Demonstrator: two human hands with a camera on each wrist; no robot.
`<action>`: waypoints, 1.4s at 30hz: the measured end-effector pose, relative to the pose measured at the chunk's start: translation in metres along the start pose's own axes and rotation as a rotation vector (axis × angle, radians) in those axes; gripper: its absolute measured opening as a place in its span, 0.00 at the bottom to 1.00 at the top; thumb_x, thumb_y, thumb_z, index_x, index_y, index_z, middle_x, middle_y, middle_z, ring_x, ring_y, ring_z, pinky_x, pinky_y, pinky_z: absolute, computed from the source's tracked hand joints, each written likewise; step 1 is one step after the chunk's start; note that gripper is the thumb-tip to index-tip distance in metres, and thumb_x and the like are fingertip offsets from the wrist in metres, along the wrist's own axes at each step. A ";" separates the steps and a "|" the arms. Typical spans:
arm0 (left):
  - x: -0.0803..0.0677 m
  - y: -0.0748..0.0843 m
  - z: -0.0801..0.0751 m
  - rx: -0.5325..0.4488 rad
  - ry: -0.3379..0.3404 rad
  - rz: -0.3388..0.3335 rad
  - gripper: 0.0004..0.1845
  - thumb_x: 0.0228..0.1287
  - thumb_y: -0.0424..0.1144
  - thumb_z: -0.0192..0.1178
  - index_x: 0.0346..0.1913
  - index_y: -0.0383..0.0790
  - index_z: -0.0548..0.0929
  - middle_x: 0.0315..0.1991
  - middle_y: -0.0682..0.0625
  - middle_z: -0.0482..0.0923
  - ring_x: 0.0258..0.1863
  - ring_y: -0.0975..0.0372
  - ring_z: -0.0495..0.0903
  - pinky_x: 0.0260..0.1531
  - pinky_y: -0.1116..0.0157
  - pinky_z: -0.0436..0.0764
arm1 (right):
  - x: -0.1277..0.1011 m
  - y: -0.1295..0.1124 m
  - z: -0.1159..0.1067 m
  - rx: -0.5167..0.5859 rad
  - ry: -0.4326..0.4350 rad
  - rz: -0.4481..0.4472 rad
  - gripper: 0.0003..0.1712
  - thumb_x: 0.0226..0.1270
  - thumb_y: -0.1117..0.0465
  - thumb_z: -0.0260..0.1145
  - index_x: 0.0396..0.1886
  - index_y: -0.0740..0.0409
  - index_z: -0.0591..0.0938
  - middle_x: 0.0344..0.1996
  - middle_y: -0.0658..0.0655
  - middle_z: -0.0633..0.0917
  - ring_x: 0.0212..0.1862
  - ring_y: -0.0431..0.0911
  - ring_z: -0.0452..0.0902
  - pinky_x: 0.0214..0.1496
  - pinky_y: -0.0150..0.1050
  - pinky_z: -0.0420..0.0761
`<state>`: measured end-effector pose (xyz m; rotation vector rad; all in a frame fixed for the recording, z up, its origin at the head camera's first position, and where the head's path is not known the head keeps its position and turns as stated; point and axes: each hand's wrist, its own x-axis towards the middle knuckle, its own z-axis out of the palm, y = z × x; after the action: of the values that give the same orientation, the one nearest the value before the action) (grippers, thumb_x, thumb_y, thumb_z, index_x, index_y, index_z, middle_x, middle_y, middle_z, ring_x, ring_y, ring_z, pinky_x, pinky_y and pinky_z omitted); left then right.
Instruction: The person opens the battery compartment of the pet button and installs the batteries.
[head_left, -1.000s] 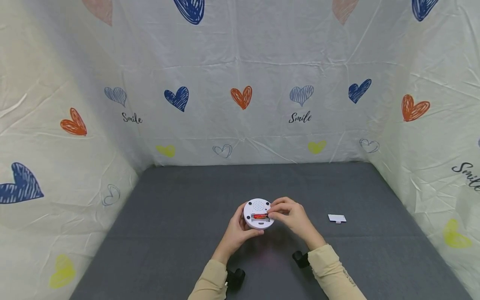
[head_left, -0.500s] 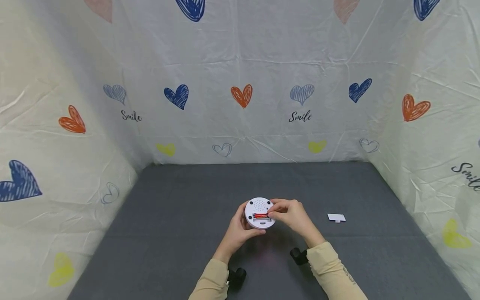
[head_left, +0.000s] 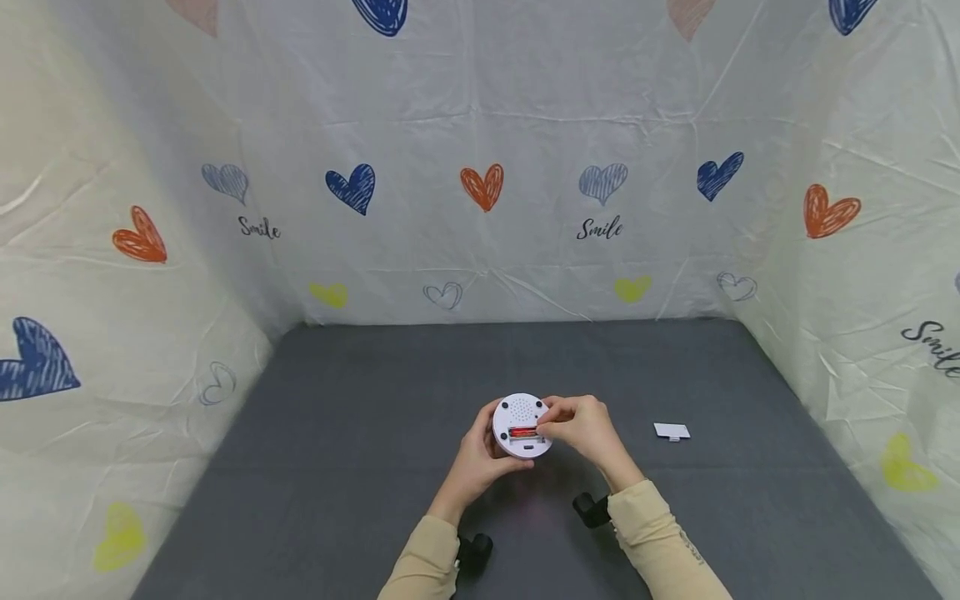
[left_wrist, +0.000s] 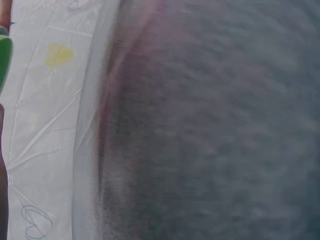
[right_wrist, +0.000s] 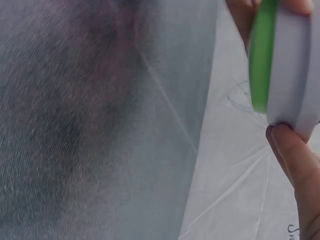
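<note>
Fingers of my left hand [head_left: 480,458] grip the round white device [head_left: 521,425] above the grey mat [head_left: 360,433], my right hand [head_left: 581,429] pinching its red battery [head_left: 522,432]; loose cover [head_left: 671,431] lies well right, open mat all around.

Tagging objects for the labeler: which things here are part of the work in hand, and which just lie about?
In hand:
round white device, held by left hand
red battery in its open slot, under right hand
white cover piece on the mat, apart

Lying about:
grey mat
heart-print sheet
</note>
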<state>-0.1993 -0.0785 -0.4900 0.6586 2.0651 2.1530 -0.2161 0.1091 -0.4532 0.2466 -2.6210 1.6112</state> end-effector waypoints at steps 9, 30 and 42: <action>-0.001 -0.016 -0.002 -0.006 0.002 0.017 0.48 0.43 0.24 0.71 0.67 0.33 0.55 0.61 0.40 0.63 0.55 0.57 0.70 0.49 0.65 0.75 | -0.006 0.014 -0.002 0.061 -0.035 -0.088 0.04 0.50 0.67 0.73 0.25 0.56 0.86 0.47 0.59 0.82 0.45 0.48 0.80 0.43 0.40 0.80; 0.002 -0.009 -0.004 -0.079 0.038 -0.029 0.49 0.40 0.18 0.70 0.67 0.33 0.56 0.60 0.39 0.64 0.56 0.57 0.69 0.51 0.64 0.73 | -0.037 0.051 -0.060 0.104 -0.035 0.038 0.12 0.56 0.66 0.69 0.40 0.66 0.84 0.39 0.60 0.84 0.40 0.48 0.80 0.40 0.35 0.79; 0.002 -0.005 -0.005 -0.071 0.028 -0.021 0.48 0.41 0.20 0.71 0.67 0.33 0.56 0.60 0.40 0.63 0.56 0.57 0.68 0.51 0.64 0.73 | -0.043 0.087 -0.069 0.015 -0.025 0.079 0.13 0.54 0.64 0.71 0.39 0.66 0.85 0.35 0.56 0.85 0.39 0.46 0.80 0.39 0.34 0.77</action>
<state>-0.2038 -0.0819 -0.4945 0.5992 1.9887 2.2253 -0.1908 0.2135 -0.5045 0.1670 -2.6706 1.6635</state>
